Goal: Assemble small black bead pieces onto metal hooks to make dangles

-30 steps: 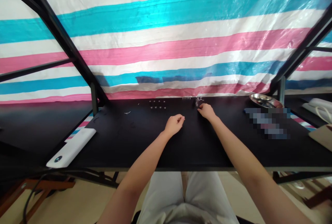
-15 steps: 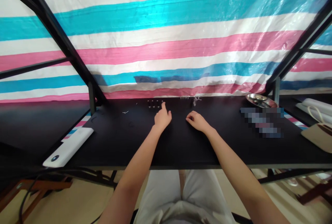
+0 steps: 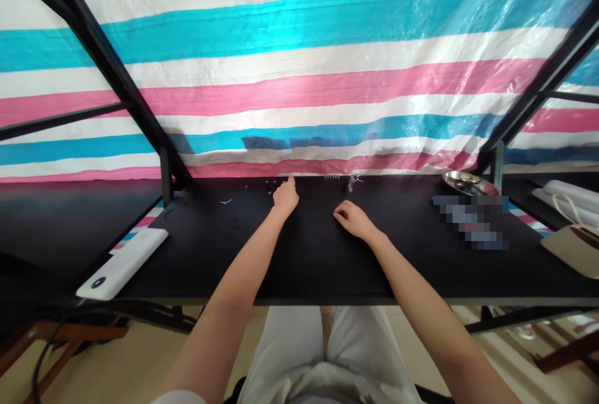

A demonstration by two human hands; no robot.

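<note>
On the black table [image 3: 309, 260], my left hand [image 3: 286, 197] reaches to the far edge with its index finger stretched forward and the others curled. It covers part of a group of small dark pieces [image 3: 268, 187]. My right hand [image 3: 352, 219] rests nearer to me, its fingers curled together; anything inside them is too small to make out. Beyond it lie a row of small metallic pieces [image 3: 332, 177] and a small clear item [image 3: 350, 184] with white thread-like bits.
A white device [image 3: 122, 265] lies at the left. At the right are a shiny metal dish [image 3: 470, 184], a pixelated patch and a beige bag [image 3: 573, 248]. Black metal posts flank the table, and a striped sheet [image 3: 299, 92] hangs behind it.
My left hand has moved slightly left and farther forward, now covering some of the small dark pieces. My right hand has hardly moved.
</note>
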